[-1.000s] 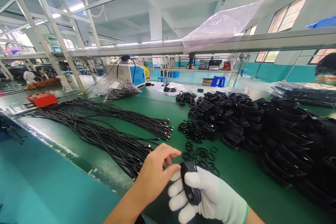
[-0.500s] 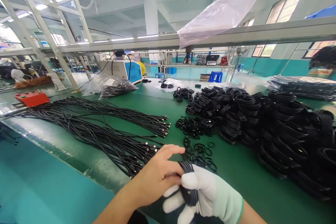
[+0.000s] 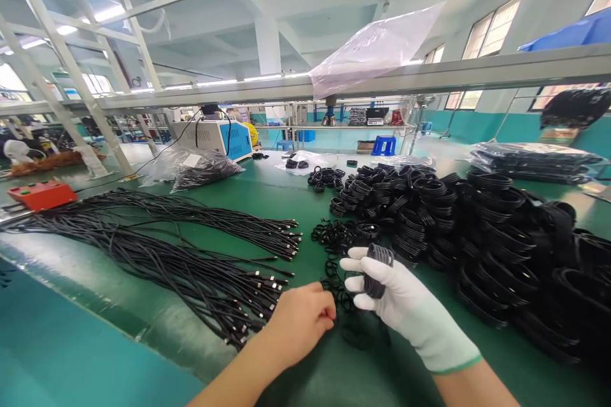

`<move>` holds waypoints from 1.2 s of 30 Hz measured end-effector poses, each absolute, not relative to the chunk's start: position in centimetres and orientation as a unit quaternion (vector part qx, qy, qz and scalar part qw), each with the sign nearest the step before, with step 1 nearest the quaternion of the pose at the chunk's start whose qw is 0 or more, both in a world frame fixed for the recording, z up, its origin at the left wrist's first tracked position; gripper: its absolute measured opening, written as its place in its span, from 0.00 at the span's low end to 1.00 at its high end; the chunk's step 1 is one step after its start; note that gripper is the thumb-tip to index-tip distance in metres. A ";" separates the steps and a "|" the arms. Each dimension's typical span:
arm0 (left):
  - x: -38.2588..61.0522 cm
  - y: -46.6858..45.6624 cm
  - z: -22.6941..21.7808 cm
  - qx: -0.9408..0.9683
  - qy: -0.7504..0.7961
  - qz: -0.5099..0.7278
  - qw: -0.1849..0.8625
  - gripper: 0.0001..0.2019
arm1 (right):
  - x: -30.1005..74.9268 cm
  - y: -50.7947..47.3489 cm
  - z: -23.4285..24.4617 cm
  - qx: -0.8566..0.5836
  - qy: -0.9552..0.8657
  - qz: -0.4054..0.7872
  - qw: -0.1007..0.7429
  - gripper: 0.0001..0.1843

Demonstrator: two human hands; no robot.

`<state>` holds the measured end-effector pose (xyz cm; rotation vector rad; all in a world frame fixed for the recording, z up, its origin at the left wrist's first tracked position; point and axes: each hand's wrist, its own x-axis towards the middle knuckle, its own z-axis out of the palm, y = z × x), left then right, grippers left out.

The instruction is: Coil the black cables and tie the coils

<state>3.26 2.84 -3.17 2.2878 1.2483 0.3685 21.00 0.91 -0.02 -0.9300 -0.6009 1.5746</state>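
My right hand (image 3: 391,292) wears a white glove and is closed around a coiled black cable (image 3: 375,270), held above the green table (image 3: 286,197). My bare left hand (image 3: 300,321) is curled, its fingertips pinched at the loose black rubber rings (image 3: 334,276) scattered on the table; whether a ring is in the pinch is hidden. A spread of straight black cables (image 3: 157,241) lies to the left, their plug ends pointing toward my hands. A large heap of coiled black cables (image 3: 458,222) fills the right side.
A red box (image 3: 42,194) sits at the far left. A clear bag of black parts (image 3: 200,168) and a blue-and-white machine (image 3: 217,137) stand at the back. Bagged cable stacks (image 3: 534,162) lie far right. A plastic sheet (image 3: 372,51) hangs on the overhead rail.
My right hand has lifted the coil forward and away from my left hand. My left hand has let go of the coil and dropped to the loose rings.
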 end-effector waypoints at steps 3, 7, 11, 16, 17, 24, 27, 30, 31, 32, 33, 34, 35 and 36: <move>3.8 2.2 -3.8 0.849 0.458 0.120 0.237 0.05 | 20.3 0.9 -0.2 -0.405 -0.269 0.670 0.561 0.26; 2.9 2.2 -2.7 0.773 0.465 0.216 0.373 0.04 | 19.4 0.9 -0.4 -0.428 -0.309 0.639 0.559 0.27; 2.7 2.1 -2.2 0.578 0.415 0.367 0.600 0.09 | 17.6 0.9 -1.8 -0.433 -0.350 0.624 0.548 0.29; 3.3 1.8 -4.2 0.572 0.433 0.404 0.567 0.14 | 15.9 0.6 -3.6 -0.402 -0.304 0.639 0.581 0.24; 3.2 1.7 -4.5 0.576 0.439 0.408 0.556 0.14 | 16.0 0.4 -3.6 -0.372 -0.268 0.677 0.575 0.24; 0.8 0.7 -3.1 0.401 0.229 0.407 0.788 0.21 | 17.7 -0.9 -3.2 -0.143 -0.316 0.824 0.448 0.16; -0.2 0.7 -1.0 0.558 0.289 0.307 0.715 0.13 | 17.8 -0.6 -3.5 -0.127 -0.362 0.816 0.431 0.16; -0.8 0.7 1.3 0.743 0.423 0.205 0.476 0.02 | 17.6 -0.5 -3.7 -0.147 -0.357 0.827 0.410 0.16; -0.9 0.6 1.9 0.781 0.430 0.175 0.418 0.05 | 17.5 -0.6 -3.7 -0.160 -0.344 0.828 0.414 0.14; -1.1 0.5 2.5 0.808 0.418 0.148 0.387 0.07 | 17.5 -0.6 -3.7 -0.176 -0.331 0.829 0.415 0.13; -1.2 0.4 2.9 0.827 0.396 0.125 0.379 0.09 | 17.5 -0.7 -3.6 -0.188 -0.322 0.830 0.415 0.13; -1.4 0.3 3.2 0.838 0.374 0.111 0.380 0.11 | 17.6 -0.7 -3.5 -0.196 -0.323 0.829 0.412 0.13; -1.6 0.2 3.4 0.843 0.363 0.101 0.384 0.12 | 17.7 -0.7 -3.4 -0.204 -0.326 0.827 0.410 0.13; -1.8 0.2 3.5 0.844 0.362 0.095 0.385 0.14 | 17.9 -0.6 -3.2 -0.213 -0.332 0.821 0.413 0.14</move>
